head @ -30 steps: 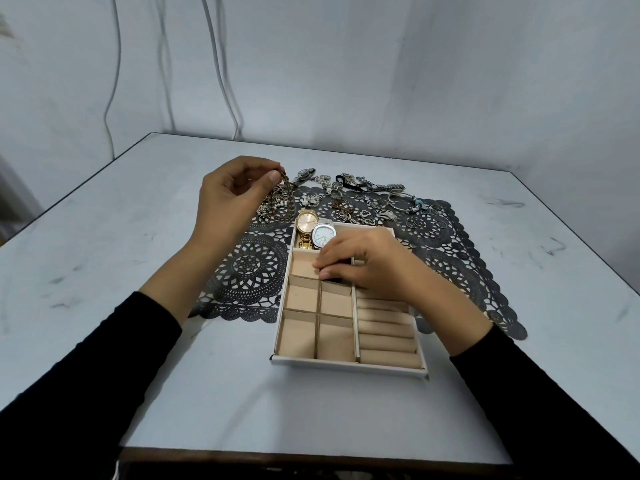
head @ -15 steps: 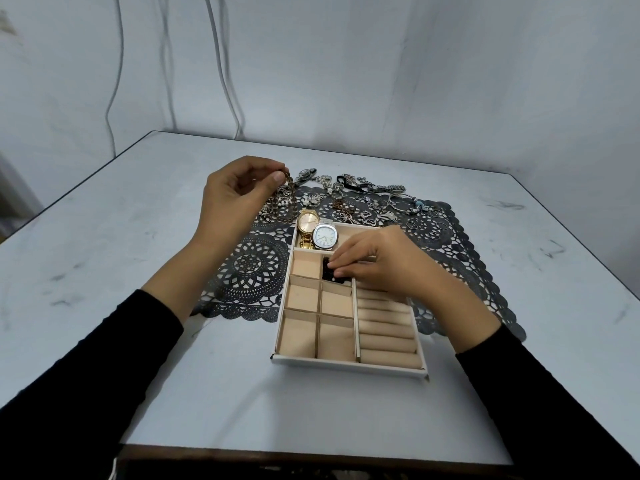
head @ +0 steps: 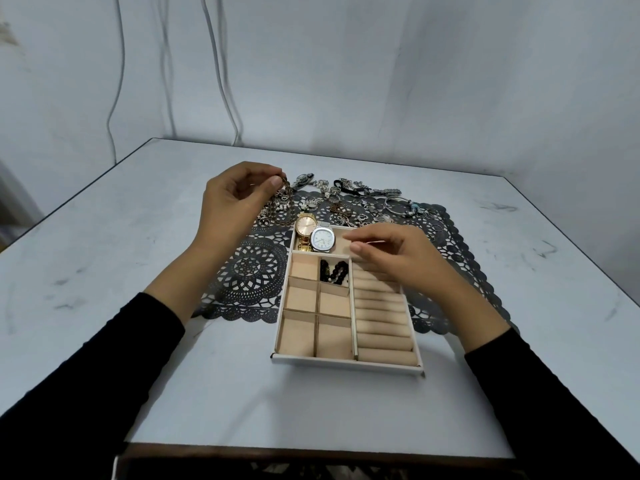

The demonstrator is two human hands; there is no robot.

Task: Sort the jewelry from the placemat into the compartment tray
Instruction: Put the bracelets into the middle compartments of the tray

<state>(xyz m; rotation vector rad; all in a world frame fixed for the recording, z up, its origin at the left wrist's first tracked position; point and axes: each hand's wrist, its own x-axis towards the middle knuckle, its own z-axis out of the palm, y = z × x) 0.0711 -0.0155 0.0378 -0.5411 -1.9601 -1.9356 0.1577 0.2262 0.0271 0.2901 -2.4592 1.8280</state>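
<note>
We lift a chain over the placemat (head: 256, 268), mid-counter (head: 138, 237).
Our left grip (head: 235, 199) pinches a dangling bronze chain (head: 286, 206); tangled silver jewelry (head: 346, 199) lies beyond, toward the counter's far edge. Nearer us, the beige compartment tray (head: 346, 362) holds a gold watch (head: 305, 225), a silver watch (head: 323, 238) and black beads (head: 333, 270). Our right grip (head: 391, 258), loosely curled and holding nothing, hides its far right corner.

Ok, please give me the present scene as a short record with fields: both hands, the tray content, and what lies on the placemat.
left hand: pinches a brownish metal chain, hanging above the black lace placemat
right hand: above the beige compartment tray, fingers relaxed, holds nothing
far wide compartment: round gold watch; silver watch with white dial
small compartment: black bead bracelet
unsorted: pile of silver jewelry at the placemat's far edge
</note>
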